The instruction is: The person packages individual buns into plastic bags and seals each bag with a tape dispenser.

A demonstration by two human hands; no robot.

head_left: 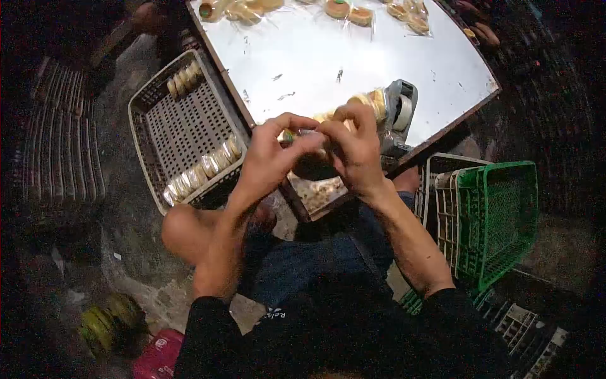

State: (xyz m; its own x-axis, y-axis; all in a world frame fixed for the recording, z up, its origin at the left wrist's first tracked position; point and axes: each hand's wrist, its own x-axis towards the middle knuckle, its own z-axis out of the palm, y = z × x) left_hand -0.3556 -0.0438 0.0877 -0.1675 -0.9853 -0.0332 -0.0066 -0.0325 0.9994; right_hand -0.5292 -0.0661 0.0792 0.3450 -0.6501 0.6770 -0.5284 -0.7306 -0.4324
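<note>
My left hand point(271, 151) and my right hand point(357, 144) meet over the near edge of the white table, fingertips pinched together. Between them is something small, shiny and partly green, mostly covered by the fingers; I cannot make out its kind. Just behind the hands, pale round cookies in clear wrapping point(377, 100) lie on the table. Right beside these stands a tape dispenser point(400, 112) with a roll of clear tape.
Packs of round cookies point(349, 12) lie along the far side of the white table point(303, 66). To the left, a plastic crate point(180, 123) holds wrapped cookie rolls point(205, 169). Green point(481, 221) and pale crates stand at right. A pink bag point(158, 355) lies at lower left.
</note>
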